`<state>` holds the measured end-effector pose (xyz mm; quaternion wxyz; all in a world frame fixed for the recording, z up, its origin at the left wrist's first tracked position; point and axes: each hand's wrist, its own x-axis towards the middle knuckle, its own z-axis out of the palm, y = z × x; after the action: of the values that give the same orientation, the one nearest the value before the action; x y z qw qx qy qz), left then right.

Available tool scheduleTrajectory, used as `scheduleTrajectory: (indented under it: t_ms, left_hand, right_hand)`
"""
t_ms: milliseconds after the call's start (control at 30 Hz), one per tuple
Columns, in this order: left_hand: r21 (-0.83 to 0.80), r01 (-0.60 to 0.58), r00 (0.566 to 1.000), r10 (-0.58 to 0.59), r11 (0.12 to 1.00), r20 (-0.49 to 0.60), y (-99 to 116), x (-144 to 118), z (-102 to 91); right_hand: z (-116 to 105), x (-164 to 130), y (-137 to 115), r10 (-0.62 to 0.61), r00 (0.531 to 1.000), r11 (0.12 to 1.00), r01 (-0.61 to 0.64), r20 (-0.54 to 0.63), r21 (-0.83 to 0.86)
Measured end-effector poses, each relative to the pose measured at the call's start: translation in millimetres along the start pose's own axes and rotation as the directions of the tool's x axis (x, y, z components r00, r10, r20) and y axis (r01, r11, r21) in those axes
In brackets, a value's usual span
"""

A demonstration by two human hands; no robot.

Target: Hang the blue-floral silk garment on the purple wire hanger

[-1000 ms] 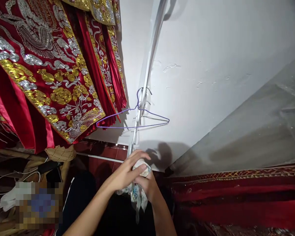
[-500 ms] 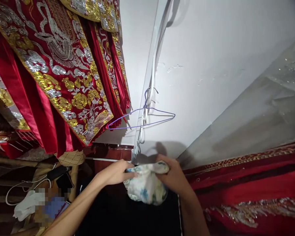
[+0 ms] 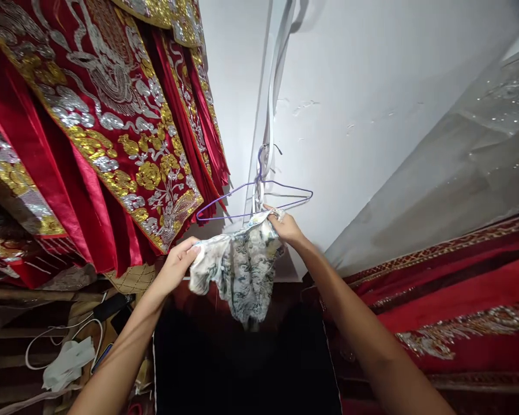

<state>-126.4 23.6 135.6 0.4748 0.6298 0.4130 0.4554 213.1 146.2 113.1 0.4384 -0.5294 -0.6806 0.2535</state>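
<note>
Between my two hands stretches a small white garment with a blue, green and yellow print [image 3: 246, 268], hanging down in loose folds. It looks like a small top or shorts; which one I cannot tell. My left hand [image 3: 179, 262] pinches its left upper corner. At the right upper corner my right hand [image 3: 288, 227] is closed on the cloth's edge. Just behind and above the garment, a purple wire hanger [image 3: 292, 187] hangs by its hook from a white strap [image 3: 270, 109] on the wall. The hanger's lower bar is close to my right fingers, partly behind them.
Red costumes with gold and silver sequins [image 3: 147, 173] hang at the left. Grey translucent sheeting [image 3: 436, 167] slopes down at the right above red fringed cloth [image 3: 450, 300]. A wooden chair at lower left holds a white cable [image 3: 30, 351], tissue [image 3: 69, 363] and a black object [image 3: 112, 305].
Both hands have risen towards the hanger and moved apart. The garment, bunched up before, is now spread out and hanging between them.
</note>
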Motion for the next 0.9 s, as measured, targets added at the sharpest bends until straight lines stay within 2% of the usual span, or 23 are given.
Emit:
scheduleTrajectory:
  t_ms: [67,133,200,267,333,433,533,633,733,800,867,900]
  left_hand:
    - [0.125,0.037,0.988,-0.055,0.991,0.145,3.9,-2.6,-6.2]
    - [0.404,0.008,0.96,-0.12,0.915,0.252,4.0,-2.0,-14.3]
    - [0.659,-0.017,0.946,-0.201,0.752,0.253,0.0,2.3,-22.2]
    - [0.774,-0.012,0.951,-0.231,0.633,0.204,-4.5,9.4,-27.4]
    - [0.792,-0.049,0.973,-0.15,0.608,0.176,-4.1,17.7,-27.8]
    - [0.763,-0.192,0.981,0.11,0.617,0.158,10.5,29.2,-17.5]
    - [0.713,-0.304,0.942,0.309,0.632,0.127,32.5,40.4,3.8]
    - [0.671,-0.382,0.906,0.401,0.635,0.136,45.4,55.7,28.2]
    - [0.594,-0.419,0.881,0.467,0.686,0.082,44.3,73.1,42.3]
    - [0.557,-0.417,0.875,0.484,0.719,0.03,40.3,82.1,42.2]
    - [0.556,-0.401,0.88,0.476,0.728,0.011,38.2,87.3,36.5]
    - [0.568,-0.388,0.883,0.469,0.726,0.004,38.5,88.7,32.8]
  right_hand:
    - [-0.2,-1.7,9.6,-0.009,1.0,1.0,0.009,0.026,-0.012]
    - [-7.9,-10.2,13.5,-0.017,0.999,1.0,0.018,0.042,-0.016]
    - [-19.3,-22.7,12.4,-0.003,0.997,1.0,0.006,0.081,-0.028]
    - [-30.8,-36.2,8.3,0.021,0.992,0.999,-0.016,0.125,-0.043]
    - [-41.4,-48.6,3.3,0.027,0.99,0.998,-0.019,0.142,-0.052]
    - [-54.8,-62.4,-2.9,-0.022,0.994,0.998,0.029,0.107,-0.061]
    - [-61.3,-72.0,-9.7,-0.109,0.989,0.992,0.114,0.104,-0.051]
    - [-57.4,-80.8,-22.0,-0.196,0.967,0.981,0.195,0.163,0.02]
    - [-53.8,-89.8,-38.0,-0.214,0.96,0.977,0.213,0.181,0.029]
    - [-59.4,-94.8,-46.1,-0.168,0.979,0.984,0.173,0.119,-0.038]
    - [-73.1,-97.0,-49.0,-0.08,0.995,0.993,0.075,-0.051,-0.096]
    - [-82.4,-96.8,-48.5,-0.036,0.986,0.994,0.018,-0.162,-0.112]
